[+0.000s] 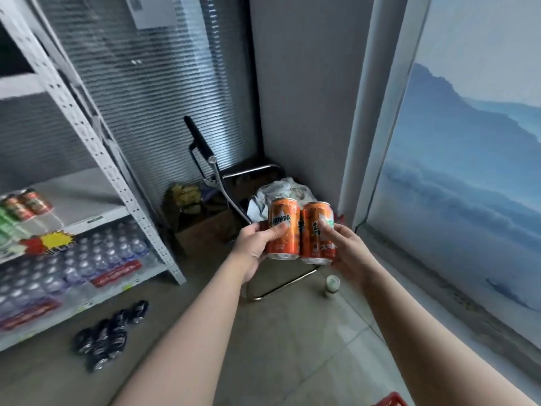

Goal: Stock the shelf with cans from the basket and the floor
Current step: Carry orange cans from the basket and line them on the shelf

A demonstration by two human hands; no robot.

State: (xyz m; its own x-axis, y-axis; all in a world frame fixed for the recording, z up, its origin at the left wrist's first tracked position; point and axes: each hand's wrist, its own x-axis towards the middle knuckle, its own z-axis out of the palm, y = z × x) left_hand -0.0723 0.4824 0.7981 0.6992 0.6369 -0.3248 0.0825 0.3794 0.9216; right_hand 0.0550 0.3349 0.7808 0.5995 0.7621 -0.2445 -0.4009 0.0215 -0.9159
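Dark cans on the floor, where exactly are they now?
The dark cans lie clustered on the floor at the lower left of the head view, just in front of the shelf, below its bottom tier of bottled water.

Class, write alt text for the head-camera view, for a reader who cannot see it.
The left hand and right hand each hold an upright orange soda can, left can beside right can. At left stands a metal shelf with water bottles; dark cans sit on the floor before it.
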